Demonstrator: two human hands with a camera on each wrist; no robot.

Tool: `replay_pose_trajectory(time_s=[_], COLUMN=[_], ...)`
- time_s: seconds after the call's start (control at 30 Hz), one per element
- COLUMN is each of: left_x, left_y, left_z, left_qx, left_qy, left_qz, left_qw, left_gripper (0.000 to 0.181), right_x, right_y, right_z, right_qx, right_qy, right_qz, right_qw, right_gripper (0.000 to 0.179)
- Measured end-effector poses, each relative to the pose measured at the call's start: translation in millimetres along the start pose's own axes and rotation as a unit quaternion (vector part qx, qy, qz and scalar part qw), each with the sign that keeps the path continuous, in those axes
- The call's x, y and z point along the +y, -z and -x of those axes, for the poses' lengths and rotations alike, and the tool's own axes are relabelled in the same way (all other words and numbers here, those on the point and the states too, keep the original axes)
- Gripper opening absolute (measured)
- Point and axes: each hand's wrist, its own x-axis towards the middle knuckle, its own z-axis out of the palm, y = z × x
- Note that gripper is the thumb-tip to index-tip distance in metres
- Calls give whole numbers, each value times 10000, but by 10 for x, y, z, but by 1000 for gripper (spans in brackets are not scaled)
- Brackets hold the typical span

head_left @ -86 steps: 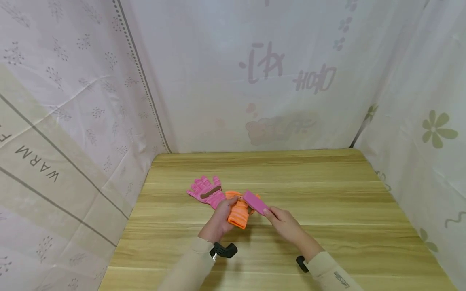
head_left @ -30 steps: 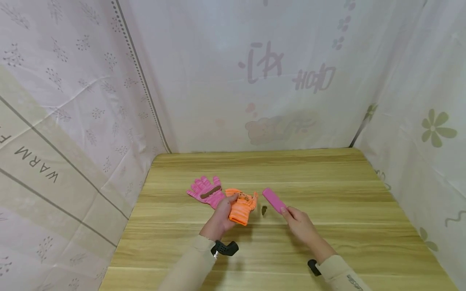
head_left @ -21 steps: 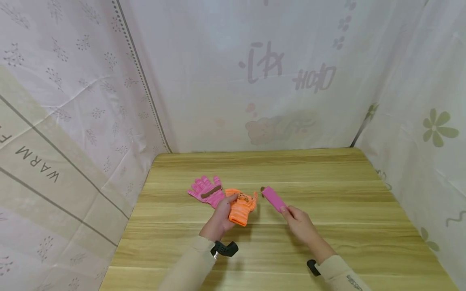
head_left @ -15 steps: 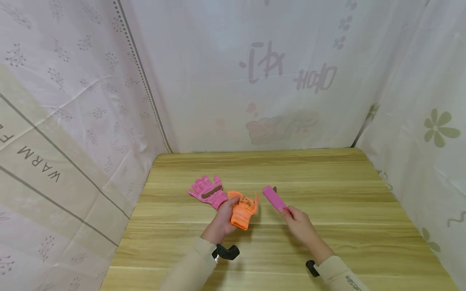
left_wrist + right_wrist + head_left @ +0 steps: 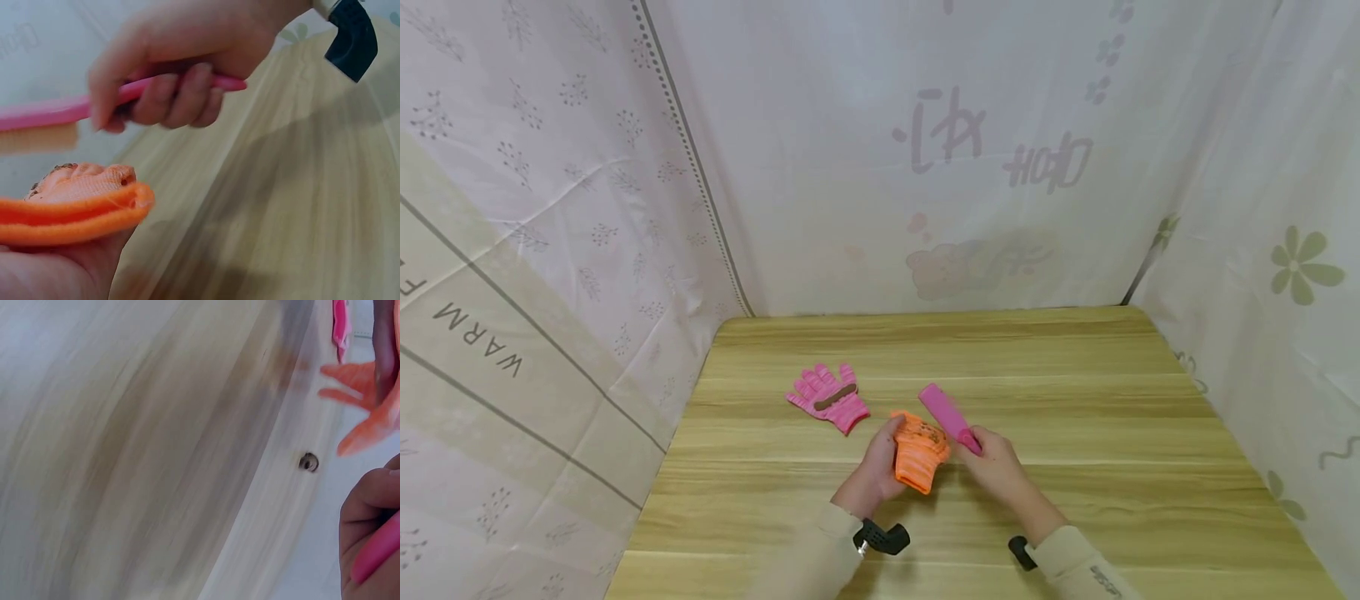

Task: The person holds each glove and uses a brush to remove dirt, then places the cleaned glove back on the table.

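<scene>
My left hand [image 5: 877, 468] grips an orange knitted glove [image 5: 919, 467] with brown dirt on it, its cuff towards me. A pink brush [image 5: 942, 407] is held by the handle in my right hand [image 5: 997, 468], just right of the glove. In the left wrist view the brush's pale bristles [image 5: 40, 138] face down above the glove, apart from it. The glove's loose fingers [image 5: 365, 428] show in the right wrist view. A small dark brown clump [image 5: 309, 462] lies on the table there; the head view does not show it.
A pink glove [image 5: 826, 394] with a brown strip across it lies flat on the wooden table [image 5: 1037, 358], left of my hands. Patterned curtains [image 5: 850, 167] hang behind the table and along both sides. Each wrist wears a black device [image 5: 883, 537].
My left hand has brought the orange glove right and nearer me, away from the pink glove. The brush has moved left towards it. The brown clump, earlier visible near the brush, has left the head view.
</scene>
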Motion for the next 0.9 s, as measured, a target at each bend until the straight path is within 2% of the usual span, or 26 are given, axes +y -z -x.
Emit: replay_pose_trajectory(time_s=[0.23, 0.43, 0.67, 0.9], left_x=[-92, -141, -188, -245], left_y=[-52, -91, -85, -96], left_z=[-24, -18, -8, 4], left_qx=[-358, -202, -81, -414], left_qy=[-60, -67, -151, -78], left_qz=[94, 203, 291, 26], left_qw=[9993, 9996, 9994, 9991], left_gripper=[78, 66, 62, 53], right_x=[-131, -183, -214, -287], right_y=[-121, -179, -192, -231], right_z=[-10, -21, -20, -20], right_qx=[-116, -164, -189, -221], right_qy=[97, 33, -7, 200], right_qz=[-445, -528, -529, -254], right_qw=[9989, 9985, 9984, 9992], right_gripper=[13, 15, 17, 19])
